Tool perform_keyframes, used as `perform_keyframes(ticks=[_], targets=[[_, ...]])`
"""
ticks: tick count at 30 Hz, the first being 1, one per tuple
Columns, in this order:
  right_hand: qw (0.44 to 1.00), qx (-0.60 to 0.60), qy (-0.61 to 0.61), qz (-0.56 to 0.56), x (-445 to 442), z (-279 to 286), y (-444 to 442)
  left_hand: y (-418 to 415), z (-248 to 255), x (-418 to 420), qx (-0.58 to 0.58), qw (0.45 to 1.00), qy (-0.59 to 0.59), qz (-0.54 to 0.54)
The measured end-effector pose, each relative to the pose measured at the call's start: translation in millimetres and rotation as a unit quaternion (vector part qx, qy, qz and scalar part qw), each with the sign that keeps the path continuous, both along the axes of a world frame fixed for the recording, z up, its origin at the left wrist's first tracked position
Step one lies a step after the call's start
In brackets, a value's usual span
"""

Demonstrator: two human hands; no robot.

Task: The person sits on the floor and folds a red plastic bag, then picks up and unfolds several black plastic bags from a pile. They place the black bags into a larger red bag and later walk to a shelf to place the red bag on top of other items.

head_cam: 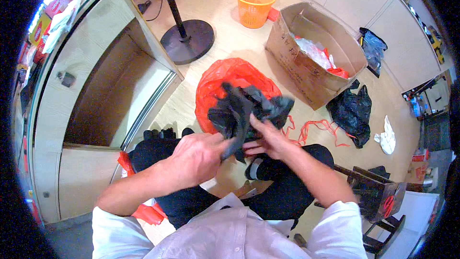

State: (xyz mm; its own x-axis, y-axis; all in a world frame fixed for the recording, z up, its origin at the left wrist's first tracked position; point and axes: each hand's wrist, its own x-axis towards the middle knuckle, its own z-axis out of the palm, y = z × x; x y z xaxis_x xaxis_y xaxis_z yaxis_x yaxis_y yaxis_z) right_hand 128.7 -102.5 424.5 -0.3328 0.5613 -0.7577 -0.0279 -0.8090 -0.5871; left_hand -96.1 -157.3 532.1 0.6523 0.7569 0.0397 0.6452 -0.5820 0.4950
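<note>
Crumpled black plastic bags (251, 106) are bunched between my hands, partly blurred; how many there are I cannot tell. My left hand (201, 156) grips a strip of the black plastic in its closed fingers. With the thumb on top and fingers lower down, my right hand (267, 138) holds the right side of the bunch. Just beyond and beneath is a large red plastic bag (212, 79) on the floor, its middle hidden by the black plastic. Red plastic ties (316, 126) trail over the floor to its right.
A cardboard box (294, 68) holding clear and red plastic stands ahead right. Beyond are an orange basket (255, 9) and a round black stand base (188, 41). An open cabinet (107, 90) borders the left. A black bag (350, 115) and white bag (386, 138) lie right.
</note>
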Motion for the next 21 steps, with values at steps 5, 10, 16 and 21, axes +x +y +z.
perform_keyframes(ticks=[5, 10, 16, 21], targets=[[0.9, 0.018, 0.367, -0.236, -63.9, -24.7, -10.5, -52.5, 11.0, -1.1, 0.031, 0.999, 0.012, 0.026], [0.871, 0.003, 0.386, -0.304, -70.7, -21.4, -13.4, -92.2, -56.2, -13.2, -0.23, 0.798, -0.369, 0.417], [0.872, 0.056, 0.337, -0.35, -45.4, -8.2, -26.2, -113.4, -105.0, -3.4, -0.275, 0.679, -0.41, 0.543], [0.878, 0.073, 0.31, -0.357, -39.2, 3.2, -42.6, -87.1, -50.1, -7.9, 0.268, 0.876, -0.196, 0.349]])
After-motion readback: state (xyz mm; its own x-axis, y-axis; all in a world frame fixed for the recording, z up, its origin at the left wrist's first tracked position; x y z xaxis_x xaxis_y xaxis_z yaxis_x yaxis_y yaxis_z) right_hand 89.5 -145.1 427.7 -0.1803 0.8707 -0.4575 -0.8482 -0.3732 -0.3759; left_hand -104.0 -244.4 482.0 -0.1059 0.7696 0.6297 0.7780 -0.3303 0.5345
